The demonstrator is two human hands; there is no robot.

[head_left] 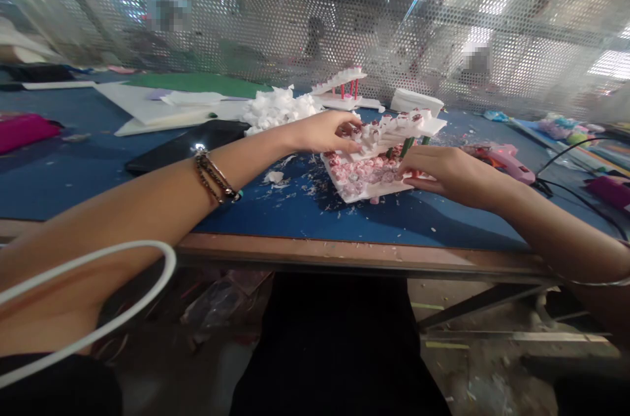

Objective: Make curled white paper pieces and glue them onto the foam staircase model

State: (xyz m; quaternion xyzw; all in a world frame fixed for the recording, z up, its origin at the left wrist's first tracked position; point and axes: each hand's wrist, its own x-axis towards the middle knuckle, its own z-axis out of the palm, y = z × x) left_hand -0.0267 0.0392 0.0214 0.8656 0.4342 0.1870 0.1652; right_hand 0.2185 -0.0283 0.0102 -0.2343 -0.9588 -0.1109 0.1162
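On the tabletop, the craft model's base is being touched by the curled right hand, its fragile-looking stepped top by the curled left hand; firm gripping cannot be told. Light handling by the base is being favoured.

Green sheet on blue table.

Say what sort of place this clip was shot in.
Probably a craft workshop: a pink glue gun lies on the blue-topped worktable, near a pile of white scraps, with a perforated screen behind. Whether it is a business or a classroom, I cannot tell.
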